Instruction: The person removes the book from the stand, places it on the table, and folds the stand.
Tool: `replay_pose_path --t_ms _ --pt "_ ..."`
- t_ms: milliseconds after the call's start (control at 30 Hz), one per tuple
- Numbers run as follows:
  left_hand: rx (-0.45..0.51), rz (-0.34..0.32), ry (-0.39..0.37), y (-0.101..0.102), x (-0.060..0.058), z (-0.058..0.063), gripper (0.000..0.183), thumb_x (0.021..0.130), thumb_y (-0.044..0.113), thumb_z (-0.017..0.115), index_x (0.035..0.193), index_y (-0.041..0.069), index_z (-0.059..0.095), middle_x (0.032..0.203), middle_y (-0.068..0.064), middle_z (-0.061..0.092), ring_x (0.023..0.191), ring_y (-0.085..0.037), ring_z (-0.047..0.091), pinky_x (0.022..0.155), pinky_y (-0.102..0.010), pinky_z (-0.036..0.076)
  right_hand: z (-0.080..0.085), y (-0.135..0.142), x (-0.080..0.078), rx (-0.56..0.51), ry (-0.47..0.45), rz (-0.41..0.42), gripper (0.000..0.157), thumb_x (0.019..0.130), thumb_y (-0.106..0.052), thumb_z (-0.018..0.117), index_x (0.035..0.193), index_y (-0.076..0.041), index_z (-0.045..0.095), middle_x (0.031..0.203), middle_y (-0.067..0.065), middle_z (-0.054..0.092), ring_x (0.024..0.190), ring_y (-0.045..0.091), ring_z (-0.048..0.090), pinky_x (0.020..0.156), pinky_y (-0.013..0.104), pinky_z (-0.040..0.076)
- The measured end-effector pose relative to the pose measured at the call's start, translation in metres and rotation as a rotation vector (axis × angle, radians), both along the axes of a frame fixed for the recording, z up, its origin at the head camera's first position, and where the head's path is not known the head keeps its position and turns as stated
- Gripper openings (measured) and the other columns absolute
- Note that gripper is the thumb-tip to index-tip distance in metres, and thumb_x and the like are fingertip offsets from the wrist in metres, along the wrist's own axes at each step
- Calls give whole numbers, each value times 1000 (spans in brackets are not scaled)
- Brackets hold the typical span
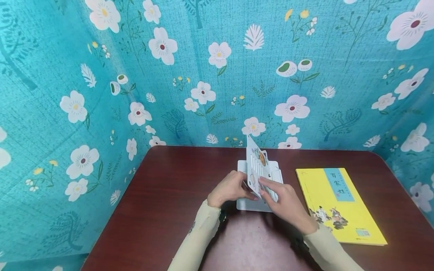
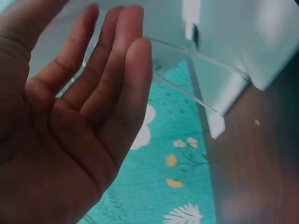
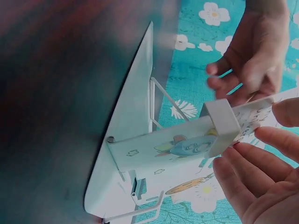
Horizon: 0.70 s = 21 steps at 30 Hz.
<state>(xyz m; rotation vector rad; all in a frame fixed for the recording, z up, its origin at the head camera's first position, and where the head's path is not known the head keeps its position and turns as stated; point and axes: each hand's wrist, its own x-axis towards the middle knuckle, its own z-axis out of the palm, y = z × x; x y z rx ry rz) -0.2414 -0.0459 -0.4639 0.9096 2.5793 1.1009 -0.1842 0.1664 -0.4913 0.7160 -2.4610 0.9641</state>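
A white folding book stand (image 1: 251,205) is on the table, its flat base down and its printed panel (image 1: 256,165) tilted up. Colourful cartoon drawings cover the panel's right face. At the panel's near edge, my left hand (image 1: 230,188) holds it with bent fingers, partly hidden behind it. My right hand (image 1: 286,201) touches the printed face with extended fingers. In the right wrist view, a white ledge (image 3: 223,123) juts from the panel close to the right fingertips. Thin wire supports (image 2: 201,60) appear beyond my left fingers in the left wrist view.
A yellow book (image 1: 342,207) with a blue title label lies to the right of the stand. The dark reddish-brown table (image 1: 169,203) meets a turquoise floral cloth (image 1: 203,120) behind and at the sides.
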Motion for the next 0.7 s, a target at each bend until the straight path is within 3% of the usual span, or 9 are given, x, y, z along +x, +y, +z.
replay_pose_path --t_ms 200,367,500,700 --pt "-49 141 126 -2 -12 -14 24 81 14 89 102 13 77 90 -1 79 77 -10 75 64 -14 54 -1 -2 8 35 69 -22 39 87 -6 80 126 -1 74 125 16 76 113 31 75 87 50 61" --pt "-57 220 142 -4 -16 -23 25 82 15 87 103 13 75 100 -3 78 90 -19 77 74 -21 58 0 -5 13 43 79 -39 38 89 -6 78 126 0 73 126 17 75 110 32 76 84 50 63" --pt "-79 224 147 -6 -20 -30 26 82 19 87 106 14 76 102 -2 79 89 -17 76 75 -22 57 0 -5 17 41 69 -42 37 89 -6 77 125 1 74 125 18 75 107 32 77 82 49 64" --pt "-76 180 144 -7 -25 -40 13 84 14 84 95 15 78 91 2 79 77 -3 71 69 -17 54 -3 -6 19 75 125 -49 39 85 -9 82 122 0 75 122 17 77 105 32 78 80 47 64"
